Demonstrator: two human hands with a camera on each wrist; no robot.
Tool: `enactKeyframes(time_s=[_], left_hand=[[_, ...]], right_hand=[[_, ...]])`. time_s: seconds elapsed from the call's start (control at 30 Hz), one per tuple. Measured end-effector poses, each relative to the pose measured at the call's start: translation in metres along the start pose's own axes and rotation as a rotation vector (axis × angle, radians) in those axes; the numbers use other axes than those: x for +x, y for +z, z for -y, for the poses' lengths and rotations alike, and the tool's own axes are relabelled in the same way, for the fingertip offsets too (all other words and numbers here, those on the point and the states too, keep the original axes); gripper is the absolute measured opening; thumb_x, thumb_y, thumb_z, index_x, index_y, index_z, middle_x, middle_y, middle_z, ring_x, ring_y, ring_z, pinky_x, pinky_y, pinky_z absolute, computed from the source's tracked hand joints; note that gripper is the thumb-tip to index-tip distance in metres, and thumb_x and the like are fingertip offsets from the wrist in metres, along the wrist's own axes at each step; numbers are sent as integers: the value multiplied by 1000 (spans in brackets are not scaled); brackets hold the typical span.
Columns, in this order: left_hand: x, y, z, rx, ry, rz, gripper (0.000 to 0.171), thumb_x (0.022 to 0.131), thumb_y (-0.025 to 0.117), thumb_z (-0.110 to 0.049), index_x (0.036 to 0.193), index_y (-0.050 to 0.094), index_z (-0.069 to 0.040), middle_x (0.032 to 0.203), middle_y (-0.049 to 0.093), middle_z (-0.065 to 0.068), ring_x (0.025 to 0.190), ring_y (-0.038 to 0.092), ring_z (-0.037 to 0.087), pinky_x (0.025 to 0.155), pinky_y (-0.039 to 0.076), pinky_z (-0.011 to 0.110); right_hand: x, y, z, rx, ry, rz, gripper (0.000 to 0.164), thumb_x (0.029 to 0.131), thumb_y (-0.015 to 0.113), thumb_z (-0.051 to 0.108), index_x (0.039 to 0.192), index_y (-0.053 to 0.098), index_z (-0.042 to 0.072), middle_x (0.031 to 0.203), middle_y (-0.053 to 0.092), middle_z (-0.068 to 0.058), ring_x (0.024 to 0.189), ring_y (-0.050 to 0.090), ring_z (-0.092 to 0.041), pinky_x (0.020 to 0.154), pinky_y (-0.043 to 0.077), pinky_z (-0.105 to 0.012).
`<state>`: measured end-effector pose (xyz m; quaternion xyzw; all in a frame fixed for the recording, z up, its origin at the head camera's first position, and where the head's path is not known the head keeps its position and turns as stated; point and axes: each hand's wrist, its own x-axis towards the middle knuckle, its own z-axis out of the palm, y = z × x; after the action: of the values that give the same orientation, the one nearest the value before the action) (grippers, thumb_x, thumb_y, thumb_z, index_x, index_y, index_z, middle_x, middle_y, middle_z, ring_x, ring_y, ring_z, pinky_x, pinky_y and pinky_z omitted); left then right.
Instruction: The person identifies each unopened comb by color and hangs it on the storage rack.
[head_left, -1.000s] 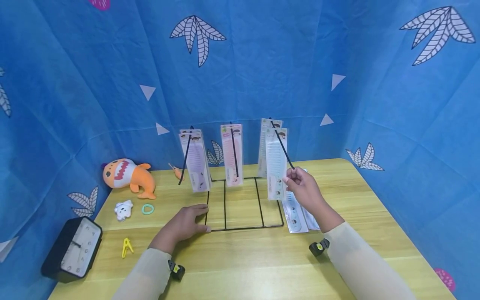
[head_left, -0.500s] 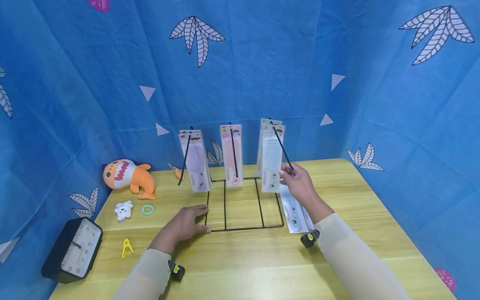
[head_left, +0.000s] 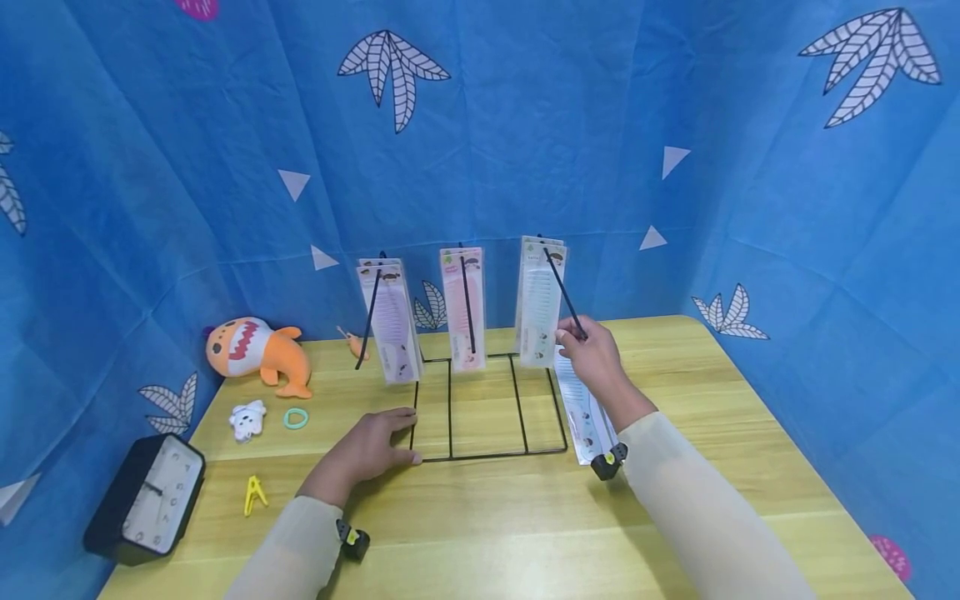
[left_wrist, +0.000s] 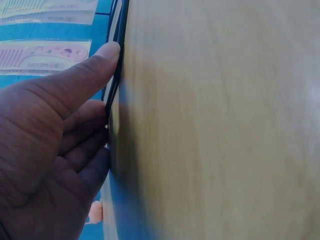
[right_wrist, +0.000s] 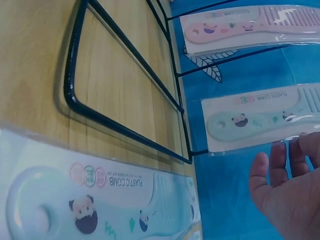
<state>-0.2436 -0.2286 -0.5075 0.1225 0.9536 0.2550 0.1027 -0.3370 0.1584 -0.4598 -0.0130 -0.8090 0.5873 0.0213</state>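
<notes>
In the head view my left hand rests at the front left corner of a black wire display rack. Its thumb and fingertips touch the base wires, spread apart. My right hand pinches the edge of a packaged mint-green comb hanging on the right hook, close to the hook's tip. In the right wrist view that comb hangs against the fingertips; the thumb is out of sight. Another mint pack hangs behind it. Packaged purple combs hang on the left hook and pink ones on the middle hook.
More packaged mint combs lie right of the rack, partly under the right forearm. At left are an orange plush shark, a white figure, a green band, a yellow clip and a clock. Hooks project forward.
My right hand has moved left and slightly away from me, sliding the front mint comb back along its hook towards the pack behind. The left hand has stayed at the rack's corner.
</notes>
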Motion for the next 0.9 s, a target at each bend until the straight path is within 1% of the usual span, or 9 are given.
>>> enactKeyframes(time_s=[0.17,0.4,0.57,0.73,0.9], left_hand=[[1,0,1,2,-2,4,71,94,88,-31,155,62,-5,168,52,12,158,44,40,132,38,56],[1,0,2,7,0,3,71,94,88,-32,155,62,-6,168,52,11,158,45,39,131,39,56],[1,0,1,7,-4,2,71,94,88,-32,155,62,-6,168,52,11,158,44,40,131,39,56],[0,1,1,5,-3,2,71,94,88,-31,155,62,-6,168,52,12,158,44,40,132,38,56],[0,0,0,5,2,-1,70,95,88,-31,155,62,-6,168,52,12,158,44,40,132,38,56]], right_hand=[[2,1,3,-14,39,-10,19,115,58,30,124,67,15,143,67,-11,132,69,-40,122,49,-63],[4,2,2,-3,35,-9,19,115,57,30,124,67,16,140,66,-10,131,69,-39,121,50,-62],[6,3,1,5,51,-13,19,115,57,30,124,67,16,141,66,-10,132,69,-38,122,48,-64],[6,4,0,17,51,-15,18,116,57,28,124,67,15,140,66,-11,134,68,-39,120,52,-59],[6,3,-1,21,33,-20,18,116,57,27,124,67,14,138,65,-11,131,69,-36,117,55,-57]])
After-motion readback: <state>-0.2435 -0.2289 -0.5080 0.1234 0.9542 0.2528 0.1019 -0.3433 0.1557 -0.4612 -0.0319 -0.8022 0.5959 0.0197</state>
